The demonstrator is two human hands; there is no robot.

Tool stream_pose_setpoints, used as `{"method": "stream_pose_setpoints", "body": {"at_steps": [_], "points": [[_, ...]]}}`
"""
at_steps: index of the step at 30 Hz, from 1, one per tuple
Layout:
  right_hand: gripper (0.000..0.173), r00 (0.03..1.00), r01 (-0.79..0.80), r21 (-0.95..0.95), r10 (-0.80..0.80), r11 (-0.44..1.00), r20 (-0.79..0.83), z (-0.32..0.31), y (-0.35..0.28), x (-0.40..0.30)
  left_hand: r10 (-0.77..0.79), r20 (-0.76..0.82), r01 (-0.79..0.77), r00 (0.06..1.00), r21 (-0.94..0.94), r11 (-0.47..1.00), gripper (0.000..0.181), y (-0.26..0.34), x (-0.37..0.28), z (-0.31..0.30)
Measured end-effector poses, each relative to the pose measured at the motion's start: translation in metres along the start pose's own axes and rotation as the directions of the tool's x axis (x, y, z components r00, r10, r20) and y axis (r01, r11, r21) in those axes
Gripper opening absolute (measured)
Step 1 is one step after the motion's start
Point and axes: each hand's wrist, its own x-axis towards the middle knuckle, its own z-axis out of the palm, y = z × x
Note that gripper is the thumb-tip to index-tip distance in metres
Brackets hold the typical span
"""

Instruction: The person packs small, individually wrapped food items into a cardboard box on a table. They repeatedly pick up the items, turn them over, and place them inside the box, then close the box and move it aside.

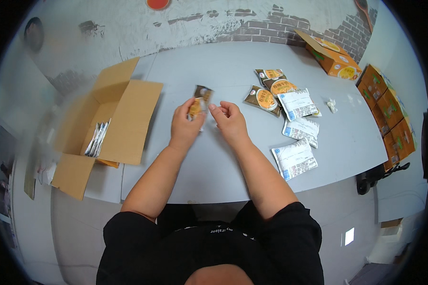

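My left hand (pixel 188 123) grips a brown and orange food packet (pixel 197 107) over the middle of the grey table (pixel 207 171); the packet is somewhat blurred. Just right of it is my right hand (pixel 230 123), its fingers curled and its thumb near the packet's edge; whether it holds anything is unclear. To the right lies a loose group of packets: brown and orange ones (pixel 263 99) face up, and several white printed backs (pixel 295 159) nearer me. An open cardboard box (pixel 126 124) at the left has several packets (pixel 98 139) standing on edge inside.
A crumpled white scrap (pixel 331 105) lies right of the packets. An orange carton (pixel 337 62) with a raised flap stands at the table's back right corner. More orange cartons (pixel 388 114) are stacked beyond the right edge, above a black wheeled base (pixel 365 181). The box's flaps spread outward.
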Motion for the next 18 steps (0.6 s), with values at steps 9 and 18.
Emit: {"method": "stream_pose_setpoints", "body": {"at_steps": [9, 18], "points": [[0.03, 0.988, -0.15, 0.504, 0.109, 0.85, 0.111, -0.012, -0.009, 0.004, 0.086, 0.189, -0.006, 0.978, -0.387, 0.922, 0.058, -0.009, -0.015, 0.009], [0.025, 0.992, -0.111, 0.209, 0.095, 0.972, 0.085, -0.009, -0.011, 0.002, -0.178, 0.453, 0.324, 0.873, -0.268, 0.907, 0.045, -0.007, -0.013, 0.004]]}}
